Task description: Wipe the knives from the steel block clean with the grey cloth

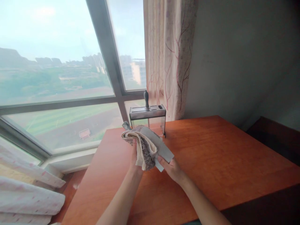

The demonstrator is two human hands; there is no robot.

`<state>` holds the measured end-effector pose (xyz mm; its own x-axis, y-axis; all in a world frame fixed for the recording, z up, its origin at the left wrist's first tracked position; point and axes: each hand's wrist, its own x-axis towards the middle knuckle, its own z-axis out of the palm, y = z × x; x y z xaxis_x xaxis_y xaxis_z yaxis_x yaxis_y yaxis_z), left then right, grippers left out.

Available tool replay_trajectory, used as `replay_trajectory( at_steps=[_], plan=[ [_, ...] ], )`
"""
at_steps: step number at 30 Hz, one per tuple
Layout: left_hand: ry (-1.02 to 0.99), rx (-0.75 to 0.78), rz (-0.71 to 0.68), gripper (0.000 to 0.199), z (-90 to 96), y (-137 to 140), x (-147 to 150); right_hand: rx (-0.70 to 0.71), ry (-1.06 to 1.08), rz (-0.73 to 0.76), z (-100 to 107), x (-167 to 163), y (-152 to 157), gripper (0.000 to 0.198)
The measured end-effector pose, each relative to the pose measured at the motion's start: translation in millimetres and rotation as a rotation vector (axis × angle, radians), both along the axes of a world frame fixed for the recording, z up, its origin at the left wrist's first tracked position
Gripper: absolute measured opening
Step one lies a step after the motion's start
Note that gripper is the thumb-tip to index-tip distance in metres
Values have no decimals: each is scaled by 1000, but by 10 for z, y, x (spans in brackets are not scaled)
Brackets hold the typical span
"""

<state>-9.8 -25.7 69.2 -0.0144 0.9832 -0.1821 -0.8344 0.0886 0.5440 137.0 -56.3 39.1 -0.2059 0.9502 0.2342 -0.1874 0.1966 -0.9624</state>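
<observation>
Over the near part of the wooden table, my left hand [134,161] holds a folded cloth [147,153], cream on one face and mottled grey-brown on the other. Its fingers are mostly hidden behind the folds. My right hand [172,168] is closed on the lower right part of a stiff, pale grey sheet [161,147], thumb on top. The sheet lies against the cloth and is partly covered by it. A small dark patterned piece [127,126] sticks out at the cloth's upper left. Just behind stands a clear-sided case with a metal top [148,112] and an upright dark handle [146,99].
The reddish-brown table [211,159] stretches away to the right. Beyond its left edge are a large window with a grey frame [110,47] and a bunched white curtain [28,197]. A patterned curtain [174,56] hangs behind the case, beside a grey wall [229,56].
</observation>
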Motion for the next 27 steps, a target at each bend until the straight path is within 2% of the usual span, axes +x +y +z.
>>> replay_trajectory(
  at_steps=[3,8,11,15,18,21,27],
  plan=[
    [26,-2,-4,33,-12,11,-18,56,-30,-24,-38,-22,-12,24],
    [105,-1,-22,33,22,104,-188,187,-294,50,-107,-39,-8,27],
    [98,-9,12,35,45,134,-275,267,-416,60,-68,-44,-33,27],
    [96,-25,91,28,59,149,-302,445,-489,5,4,6,-54,20],
    [100,-39,149,24,62,165,-293,490,-504,2,22,62,-68,17],
    [92,-40,158,24,65,190,-321,432,-479,23,4,101,-105,20],
    [26,80,224,26,94,218,-529,-47,-211,190,-36,175,-174,29]
  ],
)
